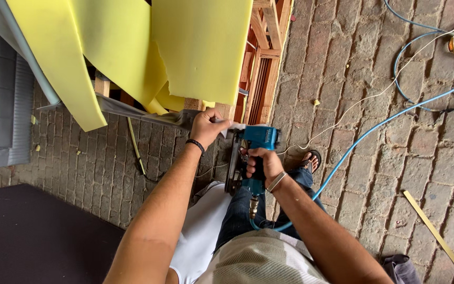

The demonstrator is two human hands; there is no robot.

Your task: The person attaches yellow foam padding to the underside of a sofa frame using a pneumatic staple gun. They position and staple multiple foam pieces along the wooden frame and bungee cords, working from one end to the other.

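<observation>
Your right hand is wrapped fully around the grip of the blue pneumatic stapler, fingers closed tight; the index finger's place on the trigger cannot be made out. The stapler sits just right of frame centre, its head at 12 o'clock from your hand, pressed toward the wooden frame. A blue air hose leaves the tool's base at 6 o'clock, loops below your wrist, then runs off toward 2 o'clock across the brick floor.

Your left hand lies at 9 o'clock from the stapler's head, just beside it, fingers curled and pinching the edge of the grey fabric against the frame. A dark band circles that wrist.

Yellow foam sheets hang over the frame at 12 o'clock from both hands, touching the timber. A grey cushioned seat stands well apart at 9 o'clock. A thin yellow strip lies on the bricks at 4 o'clock. Your sandalled foot shows just beside the stapler at 3 o'clock.
</observation>
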